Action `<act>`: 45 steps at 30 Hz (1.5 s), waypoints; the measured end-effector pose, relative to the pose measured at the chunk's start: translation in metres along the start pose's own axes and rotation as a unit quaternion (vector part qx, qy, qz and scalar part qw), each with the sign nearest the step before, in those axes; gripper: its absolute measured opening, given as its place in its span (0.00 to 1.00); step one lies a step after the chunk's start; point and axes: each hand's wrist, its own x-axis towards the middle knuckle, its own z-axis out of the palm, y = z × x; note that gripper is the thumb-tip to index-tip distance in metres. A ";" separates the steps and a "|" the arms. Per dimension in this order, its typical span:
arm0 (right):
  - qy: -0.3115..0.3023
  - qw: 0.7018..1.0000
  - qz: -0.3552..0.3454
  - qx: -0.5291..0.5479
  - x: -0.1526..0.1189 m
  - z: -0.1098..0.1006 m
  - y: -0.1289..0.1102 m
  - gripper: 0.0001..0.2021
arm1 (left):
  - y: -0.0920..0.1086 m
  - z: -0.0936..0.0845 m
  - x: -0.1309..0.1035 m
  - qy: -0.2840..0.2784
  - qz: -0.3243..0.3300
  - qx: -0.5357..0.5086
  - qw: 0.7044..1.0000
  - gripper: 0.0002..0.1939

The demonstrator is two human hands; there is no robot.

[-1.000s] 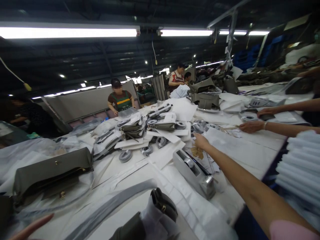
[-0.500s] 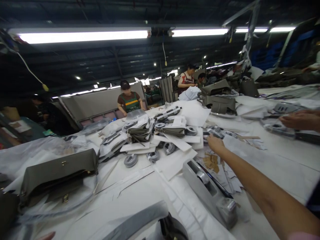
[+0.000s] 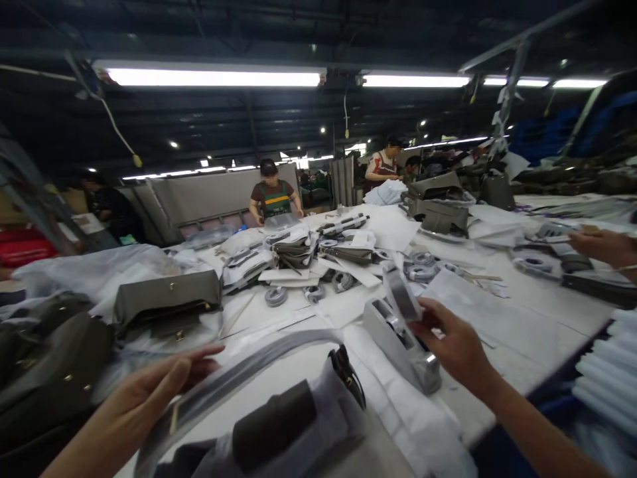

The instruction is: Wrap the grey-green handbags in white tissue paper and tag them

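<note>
My right hand [image 3: 450, 342] has its thumb and fingers closed on a coiled strap [image 3: 402, 295] in grey wrapping. It holds the coil over a grey tape dispenser [image 3: 381, 325]. At the lower left, my left hand [image 3: 166, 388] is stretched out with its fingers apart. It hovers beside the wrapped handle [image 3: 263, 345] of a dark olive bag [image 3: 273, 421] in front of me; whether it touches the handle I cannot tell.
Another olive bag [image 3: 169, 299] stands open at left. Several grey coils [image 3: 276, 297], white sheets and flat bags [image 3: 293, 252] lie mid-table. A co-worker's hand [image 3: 600, 245] is at the right. Another person [image 3: 273, 199] works across the table.
My right hand has drawn back from the pile and now holds the coiled strap over the dispenser. My left hand has come up into view from the bottom edge. The view has shifted left.
</note>
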 end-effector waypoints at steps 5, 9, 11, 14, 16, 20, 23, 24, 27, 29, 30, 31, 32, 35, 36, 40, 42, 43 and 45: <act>-0.051 0.974 -0.193 0.110 -0.051 0.023 -0.099 0.16 | 0.040 0.006 -0.013 0.029 0.137 0.027 0.990 0.23; -0.032 0.950 -0.299 0.082 -0.065 0.047 -0.145 0.21 | 0.068 0.016 -0.040 -0.006 0.234 0.101 0.967 0.17; -0.029 0.947 -0.312 0.075 -0.070 0.056 -0.163 0.23 | 0.074 0.021 -0.053 -0.084 0.235 0.112 0.962 0.19; -0.036 0.961 -0.256 0.100 -0.080 0.064 -0.187 0.24 | 0.067 0.026 -0.065 -0.102 0.245 0.113 0.957 0.22; -0.086 0.971 -0.137 0.179 -0.087 0.065 -0.204 0.23 | 0.054 0.030 -0.070 -0.066 0.267 0.121 0.954 0.22; -0.248 0.855 0.150 0.430 -0.096 0.062 -0.231 0.19 | 0.035 0.043 -0.084 -0.014 0.351 0.148 0.925 0.24; -0.239 0.786 0.269 0.502 -0.097 0.063 -0.238 0.20 | 0.035 0.047 -0.097 -0.020 0.401 0.143 0.905 0.26; -0.226 0.779 0.293 0.506 -0.097 0.065 -0.239 0.20 | 0.036 0.043 -0.099 -0.027 0.405 0.142 0.903 0.25; -0.207 0.748 0.344 0.529 -0.095 0.073 -0.240 0.17 | 0.038 0.021 -0.092 -0.018 0.383 0.133 0.914 0.19; -0.192 0.713 0.377 0.559 -0.090 0.080 -0.244 0.17 | 0.034 0.001 -0.077 0.039 0.344 0.126 0.930 0.16; -0.185 0.692 0.393 0.576 -0.087 0.085 -0.247 0.17 | 0.031 -0.007 -0.067 0.063 0.315 0.122 0.939 0.17; -0.181 0.671 0.404 0.594 -0.084 0.089 -0.251 0.17 | 0.027 -0.014 -0.056 0.066 0.281 0.115 0.951 0.18; -0.178 0.652 0.411 0.611 -0.080 0.094 -0.254 0.17 | 0.024 -0.019 -0.046 0.047 0.247 0.103 0.962 0.20; -0.175 0.612 0.411 0.653 -0.067 0.108 -0.265 0.14 | 0.017 -0.023 -0.023 -0.077 0.178 0.053 0.979 0.23; -0.175 0.604 0.406 0.663 -0.064 0.112 -0.268 0.14 | 0.016 -0.021 -0.019 -0.108 0.169 0.038 0.979 0.23; -0.173 0.591 0.380 0.690 -0.053 0.120 -0.277 0.15 | 0.020 -0.015 -0.013 -0.136 0.166 0.007 0.977 0.21; -0.170 0.592 0.374 0.693 -0.049 0.120 -0.280 0.17 | 0.023 -0.014 -0.013 -0.118 0.172 0.009 0.978 0.19; -0.167 0.594 0.373 0.693 -0.047 0.120 -0.282 0.18 | 0.023 -0.013 -0.012 -0.109 0.173 0.010 0.979 0.18; -0.158 0.596 0.376 0.692 -0.044 0.121 -0.284 0.19 | 0.024 -0.013 -0.009 -0.111 0.166 0.001 0.980 0.17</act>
